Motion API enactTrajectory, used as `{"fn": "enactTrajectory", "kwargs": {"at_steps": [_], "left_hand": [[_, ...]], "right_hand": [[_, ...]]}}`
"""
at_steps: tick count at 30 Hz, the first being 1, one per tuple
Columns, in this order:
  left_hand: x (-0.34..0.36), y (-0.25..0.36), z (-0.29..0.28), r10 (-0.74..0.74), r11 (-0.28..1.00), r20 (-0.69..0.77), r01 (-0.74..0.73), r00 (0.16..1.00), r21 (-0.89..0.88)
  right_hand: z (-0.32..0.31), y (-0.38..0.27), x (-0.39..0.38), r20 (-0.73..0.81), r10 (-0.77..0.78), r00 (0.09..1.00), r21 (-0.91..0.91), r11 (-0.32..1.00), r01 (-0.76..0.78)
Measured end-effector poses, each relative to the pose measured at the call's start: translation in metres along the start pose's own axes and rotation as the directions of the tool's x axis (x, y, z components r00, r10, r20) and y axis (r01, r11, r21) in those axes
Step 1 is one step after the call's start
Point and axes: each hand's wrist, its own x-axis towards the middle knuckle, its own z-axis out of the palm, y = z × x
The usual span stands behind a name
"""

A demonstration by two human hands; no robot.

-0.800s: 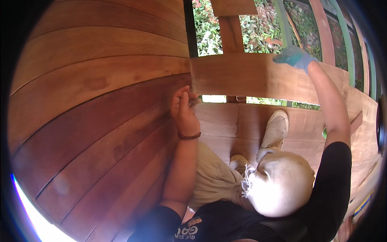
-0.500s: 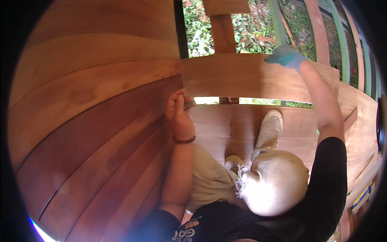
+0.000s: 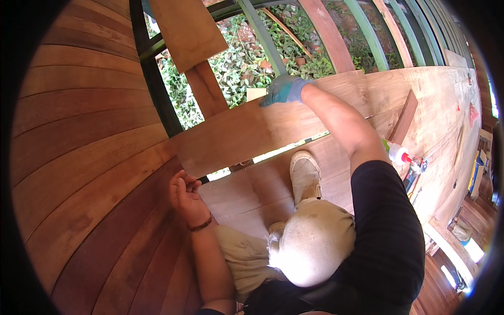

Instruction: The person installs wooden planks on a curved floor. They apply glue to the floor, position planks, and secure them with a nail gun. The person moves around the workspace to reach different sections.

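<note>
My left hand (image 3: 190, 197) is bare, with its fingers bent beside the dark-red plank wall (image 3: 79, 142), near the left end of a loose-looking brown board (image 3: 220, 131); whatever its fingertips hold is too small to make out. My right hand (image 3: 284, 92), in a teal-and-grey glove, grips the board's far edge, beside a small pale block (image 3: 256, 93). A narrow bright gap runs between this board and the boards (image 3: 247, 194) under my shoe (image 3: 305, 176).
Beyond the board, green and reddish joists (image 3: 367, 39) cross above plants. A short board (image 3: 186, 31) rests over the frame at top. At right, a reddish offcut (image 3: 403, 115), a bottle with a red cap (image 3: 399, 152) and tools (image 3: 415, 170) lie on pale boards.
My view has swung to the right, showing more joists, the bottle and tools. Both hands keep about the same places at the board's left end and far edge.
</note>
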Motion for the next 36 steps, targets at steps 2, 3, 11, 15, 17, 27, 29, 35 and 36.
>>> {"fn": "enactTrajectory", "kwargs": {"at_steps": [2, 3, 11, 15, 17, 27, 29, 35, 36], "left_hand": [[-0.002, 0.001, 0.004, 0.023, 1.000, 0.003, -0.023, 1.000, -0.017], [-0.002, 0.001, 0.005, 0.044, 0.999, -0.024, -0.044, 0.999, 0.000], [-0.004, 0.000, 0.002, 0.008, 1.000, 0.009, -0.008, 1.000, -0.001], [-0.004, -0.001, 0.001, -0.009, 1.000, 0.052, 0.009, 0.999, -0.011], [-0.004, 0.000, 0.002, -0.023, 1.000, 0.049, 0.024, 0.999, -0.002], [-0.003, -0.003, 0.004, 0.015, 1.000, 0.010, -0.015, 1.000, 0.014], [-0.002, -0.002, 0.003, 0.011, 1.000, 0.031, -0.012, 0.999, 0.015], [0.000, -0.004, 0.000, -0.011, 0.999, 0.038, 0.010, 0.999, 0.030], [-0.001, -0.004, 0.000, -0.015, 1.000, 0.030, 0.014, 0.999, 0.021]], "right_hand": [[0.001, 0.002, -0.004, -0.035, -0.031, 0.999, 0.052, 0.998, 0.033], [0.003, 0.004, -0.001, -0.016, 0.024, 1.000, 0.003, 1.000, -0.024], [0.018, -0.007, 0.011, -0.092, -0.031, 0.995, -0.146, 0.989, 0.017], [0.012, -0.020, 0.001, -0.138, -0.055, 0.989, -0.171, 0.985, 0.031], [0.010, -0.026, -0.002, -0.182, -0.056, 0.982, -0.141, 0.990, 0.031], [0.016, -0.030, -0.002, -0.221, 0.115, 0.968, -0.078, 0.988, -0.135], [0.017, -0.034, -0.001, -0.163, 0.121, 0.979, -0.029, 0.991, -0.127], [0.023, -0.038, 0.005, -0.072, 0.134, 0.988, 0.030, 0.991, -0.132], [0.024, -0.039, 0.004, -0.057, 0.134, 0.989, 0.035, 0.991, -0.132]]}}
